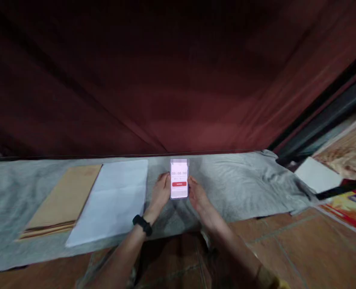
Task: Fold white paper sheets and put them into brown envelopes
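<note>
2-handed grip on lit phone (179, 180): L hand (160, 192), R hand (197, 195), over grey cloth (241, 184).

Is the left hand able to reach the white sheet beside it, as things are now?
Probably yes. The left hand holds the phone at its side, and the white sheet lies just beside it on the grey cloth, with nothing between them.

Phone (179, 180): white screen with a red bar. Cloth (244, 188): plain pale grey. Sheet (116, 200), left: white. Envelopes (65, 198), far left: tan, dark brown stripes along the near edge. Curtain (178, 80): dark red. Wristband (142, 224): black. Floor (292, 253): reddish-brown tiles. Print (350, 205), right: red and yellow.
</note>
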Motion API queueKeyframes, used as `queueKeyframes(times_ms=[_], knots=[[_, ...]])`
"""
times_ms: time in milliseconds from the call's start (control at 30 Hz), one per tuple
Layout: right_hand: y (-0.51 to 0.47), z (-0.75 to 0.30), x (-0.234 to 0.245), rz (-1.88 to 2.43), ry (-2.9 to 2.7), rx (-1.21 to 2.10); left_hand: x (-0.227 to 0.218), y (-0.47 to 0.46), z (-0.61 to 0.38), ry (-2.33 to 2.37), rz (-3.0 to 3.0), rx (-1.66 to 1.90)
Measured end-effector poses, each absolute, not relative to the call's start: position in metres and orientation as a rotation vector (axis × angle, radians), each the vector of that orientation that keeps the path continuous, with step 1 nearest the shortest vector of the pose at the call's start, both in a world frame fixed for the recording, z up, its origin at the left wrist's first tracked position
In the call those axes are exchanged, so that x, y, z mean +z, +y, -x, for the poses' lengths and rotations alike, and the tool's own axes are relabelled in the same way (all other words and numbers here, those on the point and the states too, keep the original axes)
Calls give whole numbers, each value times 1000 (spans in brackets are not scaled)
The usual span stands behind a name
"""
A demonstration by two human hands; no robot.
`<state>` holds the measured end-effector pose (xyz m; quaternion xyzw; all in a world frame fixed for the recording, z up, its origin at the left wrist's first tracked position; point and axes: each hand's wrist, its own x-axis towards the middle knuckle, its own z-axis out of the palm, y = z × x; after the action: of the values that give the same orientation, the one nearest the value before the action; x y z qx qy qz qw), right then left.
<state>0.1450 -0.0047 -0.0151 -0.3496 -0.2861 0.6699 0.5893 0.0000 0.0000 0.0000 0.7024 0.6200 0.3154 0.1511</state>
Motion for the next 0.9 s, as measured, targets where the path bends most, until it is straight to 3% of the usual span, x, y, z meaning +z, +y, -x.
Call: queueKeyframes(times_ms=[200, 600, 900], knots=[[-2, -151, -24, 873, -652, 1566, 1, -11, 15, 2028, -2513, 732], [-7, -168, -29, 895, -758, 1565, -27, -26, 1, 2042, -2679, 290], [-3, -171, -32, 946, -747, 1544, -32, -36, -14, 1931, -2761, 273]])
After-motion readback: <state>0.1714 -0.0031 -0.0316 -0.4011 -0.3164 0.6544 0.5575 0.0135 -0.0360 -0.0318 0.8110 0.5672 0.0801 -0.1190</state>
